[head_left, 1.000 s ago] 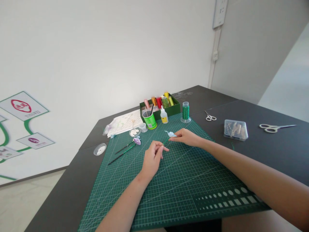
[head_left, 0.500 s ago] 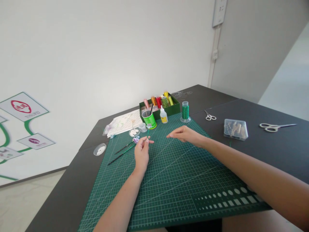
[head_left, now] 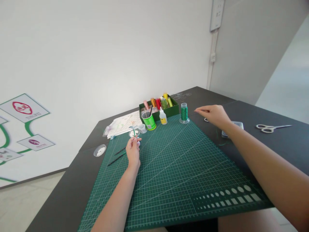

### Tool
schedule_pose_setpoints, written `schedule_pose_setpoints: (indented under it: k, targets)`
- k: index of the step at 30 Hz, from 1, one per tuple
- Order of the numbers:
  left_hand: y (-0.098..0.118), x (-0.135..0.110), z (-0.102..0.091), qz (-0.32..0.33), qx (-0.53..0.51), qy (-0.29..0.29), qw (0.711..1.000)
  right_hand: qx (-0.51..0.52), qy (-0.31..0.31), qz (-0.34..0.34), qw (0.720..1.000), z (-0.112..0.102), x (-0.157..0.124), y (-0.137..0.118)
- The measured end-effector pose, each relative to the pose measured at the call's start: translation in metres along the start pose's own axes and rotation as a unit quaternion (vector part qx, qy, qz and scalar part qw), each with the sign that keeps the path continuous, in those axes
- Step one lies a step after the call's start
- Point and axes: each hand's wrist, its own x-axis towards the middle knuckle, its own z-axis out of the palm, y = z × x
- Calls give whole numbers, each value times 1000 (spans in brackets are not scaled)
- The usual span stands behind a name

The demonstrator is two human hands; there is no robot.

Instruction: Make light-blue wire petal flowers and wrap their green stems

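Note:
My left hand [head_left: 132, 153] is raised over the left part of the cutting mat, its fingers pinched round the green stem of a small pale flower [head_left: 133, 127] that points upward. My right hand [head_left: 214, 116] hovers off the mat's right edge, thumb and fingertips pressed together; anything between them is too fine to make out. Beyond the mat's edge, near that hand, are a clear plastic box [head_left: 238, 125] and small scissors [head_left: 206, 120], both partly hidden by it. Two dark, thin sticks [head_left: 116, 159] lie beside my left hand.
The green cutting mat [head_left: 164, 180] covers much of the black table. At its far end stand a spool of green thread [head_left: 184, 112], a glue bottle [head_left: 163, 116], a green can [head_left: 149, 121] and a box of thread spools [head_left: 172, 111]. Larger scissors [head_left: 267, 129] lie right.
My right hand has moved right and away from my left, past the mat's edge, still pinched. My left hand has shifted slightly left with the flower, which now shows more clearly.

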Motion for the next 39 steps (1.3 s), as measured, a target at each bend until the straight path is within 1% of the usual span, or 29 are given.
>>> schedule_pose_setpoints:
  k: [4, 8, 9, 13, 16, 18, 21, 24, 26, 28, 30, 31, 32, 33, 34, 35, 36, 37, 38, 39]
  targets:
    - [-1, 1, -1, 0, 1, -1, 1000, -88, 75, 94, 989, -15, 6, 21]
    - [-2, 4, -3, 5, -6, -2, 1000, -122, 144, 215, 958, -32, 11, 39]
    - [-2, 5, -3, 5, -10, 0, 1000, -125, 157, 237, 951, -36, 13, 43]
    - [0, 5, -3, 6, -17, 11, 1000, -141, 166, 279, 935, -48, 18, 63]
    - [2, 4, -3, 12, -15, 15, 1000, -140, 194, 323, 916, -49, 19, 74]
    - [3, 3, -2, 15, -12, 12, 1000, -120, 221, 313, 916, -45, 17, 76]
    - [3, 0, 0, 17, -5, -6, 1000, -102, 242, 262, 929, -38, 12, 70]
    - [3, -5, 3, 14, 9, -36, 999, -103, 238, 209, 943, -27, 8, 49]
    - [3, -10, 6, 15, 28, -62, 998, -101, 229, 145, 957, -16, 5, 28]
    - [3, -16, 10, 22, 49, -91, 994, -79, 199, 46, 976, 0, -2, 3]
    - [4, -24, 15, 28, 66, -127, 989, -13, 138, -63, 988, 21, -15, -24]
    - [5, -29, 17, 29, 72, -147, 986, 39, 87, -107, 990, 32, -24, -38]
    - [5, -34, 20, 25, 76, -169, 982, 99, 29, -133, 986, 43, -34, -52]
    - [7, -40, 22, 22, 79, -187, 979, 161, -35, -136, 977, 54, -46, -65]
    - [8, -45, 24, 17, 82, -204, 975, 217, -106, -121, 963, 65, -59, -77]
    - [9, -51, 26, 16, 84, -217, 973, 272, -185, -93, 940, 73, -72, -87]
    - [11, -56, 27, 16, 89, -229, 969, 320, -256, -67, 910, 81, -84, -96]
    - [12, -61, 29, 19, 96, -242, 965, 361, -315, -57, 876, 87, -95, -103]
    - [13, -65, 29, 22, 103, -255, 961, 394, -357, -55, 845, 91, -104, -108]
    - [14, -69, 30, 26, 105, -264, 958, 419, -380, -53, 823, 94, -111, -111]
